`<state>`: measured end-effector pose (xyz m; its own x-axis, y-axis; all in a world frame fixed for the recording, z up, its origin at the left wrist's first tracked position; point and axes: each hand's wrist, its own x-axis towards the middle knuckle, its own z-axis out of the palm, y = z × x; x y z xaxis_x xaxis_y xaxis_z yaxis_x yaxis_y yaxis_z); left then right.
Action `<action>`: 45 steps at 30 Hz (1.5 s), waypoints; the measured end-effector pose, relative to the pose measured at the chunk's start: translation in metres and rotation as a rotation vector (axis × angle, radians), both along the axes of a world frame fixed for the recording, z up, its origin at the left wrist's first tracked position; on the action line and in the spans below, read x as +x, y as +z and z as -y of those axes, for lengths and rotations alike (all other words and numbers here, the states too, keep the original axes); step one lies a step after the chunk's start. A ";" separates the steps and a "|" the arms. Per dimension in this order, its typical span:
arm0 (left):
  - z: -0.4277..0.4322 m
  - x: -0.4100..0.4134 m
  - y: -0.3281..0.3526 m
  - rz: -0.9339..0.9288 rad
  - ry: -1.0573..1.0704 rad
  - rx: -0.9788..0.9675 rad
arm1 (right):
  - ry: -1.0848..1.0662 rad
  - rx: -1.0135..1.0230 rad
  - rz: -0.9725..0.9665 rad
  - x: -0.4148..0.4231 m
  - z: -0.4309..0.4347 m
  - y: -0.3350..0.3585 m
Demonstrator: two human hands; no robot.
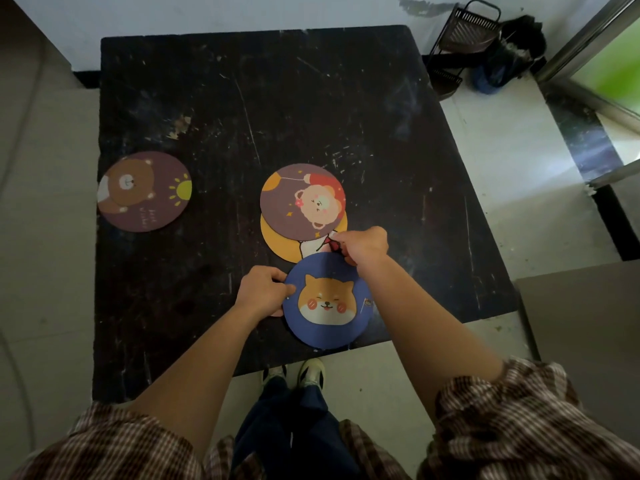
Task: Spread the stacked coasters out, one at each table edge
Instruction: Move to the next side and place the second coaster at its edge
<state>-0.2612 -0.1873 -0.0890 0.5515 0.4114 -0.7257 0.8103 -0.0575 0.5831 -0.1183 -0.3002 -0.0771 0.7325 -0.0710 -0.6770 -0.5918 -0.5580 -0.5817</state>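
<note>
A blue coaster with a dog face [327,301] lies at the near edge of the dark table [311,109], hanging slightly over it. My left hand [264,291] pinches its left rim. My right hand [363,245] grips its far rim, fingers closed. Just beyond, a purple coaster with a lion [302,201] rests on a yellow coaster [280,242] near the table's middle. A purple coaster with a brown bear [144,191] sits at the left edge.
A black wire rack [460,39] and a dark bag [509,53] stand on the floor beyond the table's far right corner. A wall runs behind the table. My feet [294,375] are at the near edge. A glass door frame is at the right.
</note>
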 end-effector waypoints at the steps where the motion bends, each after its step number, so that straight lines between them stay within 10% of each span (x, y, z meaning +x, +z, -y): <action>1: -0.001 0.002 0.000 0.001 0.012 -0.001 | -0.002 -0.011 -0.015 0.001 -0.005 -0.001; 21: 0.002 -0.009 -0.002 -0.034 -0.062 0.078 | 0.586 -0.151 0.201 0.006 0.052 -0.005; 45: 0.021 -0.024 -0.004 0.071 -0.150 0.409 | 0.408 -0.089 0.229 -0.027 0.079 -0.019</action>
